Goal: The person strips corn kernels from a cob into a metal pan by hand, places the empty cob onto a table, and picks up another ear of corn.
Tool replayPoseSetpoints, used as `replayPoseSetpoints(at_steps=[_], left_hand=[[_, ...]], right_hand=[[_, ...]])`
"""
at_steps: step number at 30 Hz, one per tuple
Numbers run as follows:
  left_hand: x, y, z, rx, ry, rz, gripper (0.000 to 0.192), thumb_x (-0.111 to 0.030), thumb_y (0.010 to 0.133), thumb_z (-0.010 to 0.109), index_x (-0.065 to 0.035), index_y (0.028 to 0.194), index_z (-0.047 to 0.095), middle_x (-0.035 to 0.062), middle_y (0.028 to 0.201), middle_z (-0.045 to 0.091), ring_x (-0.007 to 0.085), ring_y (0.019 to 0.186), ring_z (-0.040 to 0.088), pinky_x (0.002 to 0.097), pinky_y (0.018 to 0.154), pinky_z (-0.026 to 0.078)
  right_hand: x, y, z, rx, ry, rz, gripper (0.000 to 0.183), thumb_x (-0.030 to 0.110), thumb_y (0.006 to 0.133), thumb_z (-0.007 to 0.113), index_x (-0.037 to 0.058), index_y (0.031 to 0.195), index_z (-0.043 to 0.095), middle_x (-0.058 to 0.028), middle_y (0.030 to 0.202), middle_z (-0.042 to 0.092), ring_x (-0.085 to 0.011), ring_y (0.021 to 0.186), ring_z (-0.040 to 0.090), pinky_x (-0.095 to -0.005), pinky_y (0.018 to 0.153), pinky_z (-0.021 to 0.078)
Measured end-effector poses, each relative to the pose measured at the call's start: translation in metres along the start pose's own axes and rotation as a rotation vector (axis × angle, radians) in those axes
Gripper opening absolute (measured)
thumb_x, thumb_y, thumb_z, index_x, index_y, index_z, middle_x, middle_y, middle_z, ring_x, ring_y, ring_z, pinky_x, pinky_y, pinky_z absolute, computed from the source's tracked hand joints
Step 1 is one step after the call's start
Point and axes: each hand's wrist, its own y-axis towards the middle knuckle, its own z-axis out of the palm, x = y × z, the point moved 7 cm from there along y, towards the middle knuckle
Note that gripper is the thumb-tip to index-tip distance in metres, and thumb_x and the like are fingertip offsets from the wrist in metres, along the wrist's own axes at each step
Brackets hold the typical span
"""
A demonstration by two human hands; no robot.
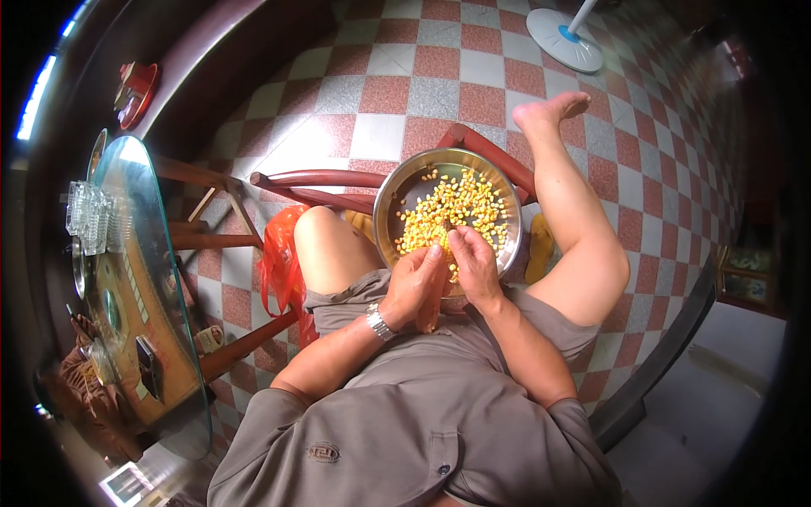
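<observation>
Over the near rim of a round metal basin [385,209] I hold an ear of corn [445,236] between both hands. My left hand [412,279] grips the cob from the left, its thumb against the yellow kernels. From the right, the thumb and fingers of my right hand [475,260] press on the ear near its dark far tip. Loose yellow corn kernels [466,196] cover much of the basin's bottom, with bare metal showing at the upper left. My fingers hide part of the ear.
The basin rests against a red wooden stool [336,179]. A red plastic bag [282,253] hangs by my left knee. Left stands a glass-topped table [171,304] with a clear glass ashtray [89,217]; another person [95,393] sits behind it. A white round stand base [564,39] stands ahead on checkered tiles.
</observation>
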Motion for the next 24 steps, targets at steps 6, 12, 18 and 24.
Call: replayPoseSetpoints(at_steps=[6,12,18,24], left_hand=[[0.002,0.002,-0.002,-0.056,-0.015,0.006,0.045,-0.044,0.102,0.043,-0.0030,0.087,0.055,0.0073,0.066,0.057,0.0173,0.055,0.055,0.0304,0.053,0.049],[-0.006,-0.005,-0.002,-0.102,-0.037,-0.058,0.044,-0.042,0.102,0.044,-0.0033,0.084,0.055,0.0057,0.066,0.056,0.0140,0.055,0.054,0.0293,0.052,0.048],[-0.004,0.003,0.004,-0.025,0.015,-0.011,0.046,-0.044,0.101,0.043,-0.0001,0.094,0.057,0.0102,0.072,0.062,0.0167,0.057,0.058,0.0289,0.054,0.050],[-0.001,0.001,-0.003,-0.048,0.009,-0.032,0.044,-0.042,0.102,0.043,-0.0016,0.090,0.056,0.0088,0.071,0.060,0.0158,0.057,0.057,0.0289,0.053,0.049]], right_hand=[[0.000,-0.001,0.001,0.026,-0.008,0.008,0.027,0.026,0.099,0.058,-0.0004,0.102,0.062,0.0030,0.079,0.058,-0.0038,0.071,0.048,-0.0210,0.062,0.0412],[0.004,-0.001,0.003,0.040,-0.010,0.004,0.027,0.025,0.099,0.056,-0.0005,0.104,0.061,0.0029,0.079,0.058,-0.0037,0.071,0.049,-0.0213,0.062,0.0417],[0.008,0.000,0.004,0.025,-0.010,-0.057,0.027,0.025,0.100,0.056,-0.0010,0.102,0.061,0.0019,0.079,0.058,-0.0045,0.071,0.049,-0.0217,0.062,0.0417],[0.003,-0.001,0.001,0.039,-0.043,0.011,0.027,0.025,0.099,0.056,-0.0009,0.103,0.060,0.0014,0.080,0.059,-0.0045,0.072,0.049,-0.0213,0.063,0.0420]])
